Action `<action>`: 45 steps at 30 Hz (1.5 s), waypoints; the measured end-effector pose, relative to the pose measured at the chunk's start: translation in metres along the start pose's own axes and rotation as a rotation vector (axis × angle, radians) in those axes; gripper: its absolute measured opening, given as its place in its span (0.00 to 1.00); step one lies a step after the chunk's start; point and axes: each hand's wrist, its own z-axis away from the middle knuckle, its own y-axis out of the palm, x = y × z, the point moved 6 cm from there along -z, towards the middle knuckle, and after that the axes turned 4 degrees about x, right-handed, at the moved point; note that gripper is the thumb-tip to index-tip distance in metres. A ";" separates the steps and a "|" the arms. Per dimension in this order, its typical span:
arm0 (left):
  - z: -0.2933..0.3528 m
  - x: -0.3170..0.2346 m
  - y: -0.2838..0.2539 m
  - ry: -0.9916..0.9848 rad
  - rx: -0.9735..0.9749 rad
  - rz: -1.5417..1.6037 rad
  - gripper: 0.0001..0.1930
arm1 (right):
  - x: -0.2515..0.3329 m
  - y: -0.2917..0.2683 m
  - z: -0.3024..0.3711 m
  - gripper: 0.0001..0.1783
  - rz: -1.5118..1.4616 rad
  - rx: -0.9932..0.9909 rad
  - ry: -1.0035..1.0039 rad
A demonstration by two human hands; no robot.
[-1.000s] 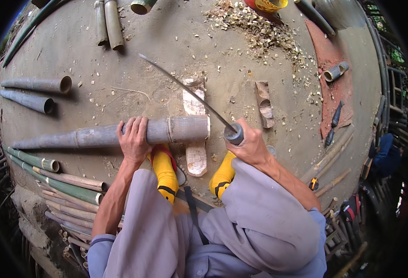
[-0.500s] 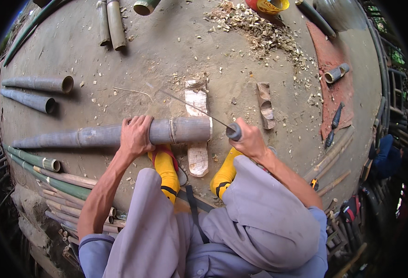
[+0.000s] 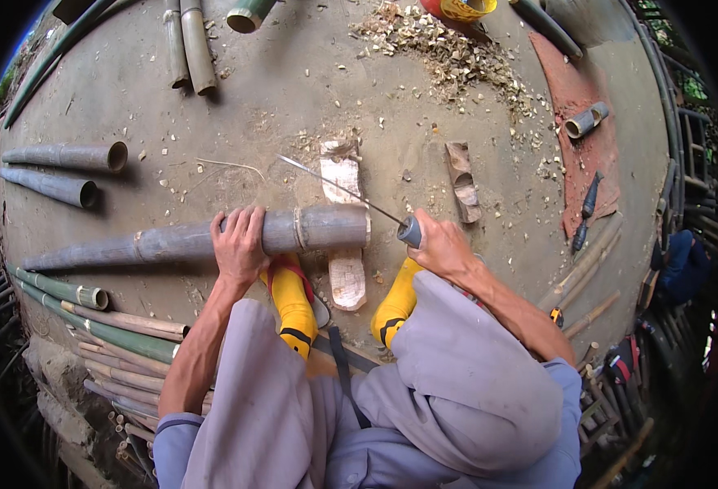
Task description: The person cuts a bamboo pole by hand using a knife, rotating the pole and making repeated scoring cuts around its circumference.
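A thick grey bamboo pole (image 3: 326,227) lies crosswise in front of me, its right end resting over a pale wooden block (image 3: 342,175). My left hand (image 3: 240,243) grips the pole from above, left of its last ring-shaped joint. In my right hand (image 3: 444,248), just beyond the pole's cut end, is the grey round handle of a machete (image 3: 322,178). Its blade appears nearly edge-on, slanting up and left across the block and above the pole. My feet in yellow socks (image 3: 295,310) stand either side of the block's near end.
A notched wood piece (image 3: 463,183) lies to the right, with wood chips (image 3: 448,53) heaped beyond it. A short bamboo piece (image 3: 587,120) and dark tool (image 3: 589,210) rest around a red mat (image 3: 558,73). Green bamboo poles (image 3: 65,289) and cut bamboo tubes (image 3: 65,156) lie left.
The blade, blurred at its tip before, now shows clearly, with its tip slightly farther right. Both hands keep their hold; the view has shifted slightly.
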 end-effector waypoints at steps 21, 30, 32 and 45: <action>0.001 0.000 0.010 -0.010 -0.254 -0.179 0.32 | -0.020 0.002 -0.023 0.16 -0.011 0.066 -0.040; 0.012 -0.004 0.014 0.013 -0.343 -0.157 0.28 | -0.043 0.018 -0.017 0.17 0.057 0.112 0.021; 0.014 0.000 0.019 -0.016 -0.344 -0.198 0.28 | -0.032 0.007 -0.022 0.17 0.052 0.150 0.015; 0.016 0.003 -0.007 -0.003 -0.064 0.009 0.46 | -0.023 0.002 0.011 0.25 -0.285 -0.079 -0.002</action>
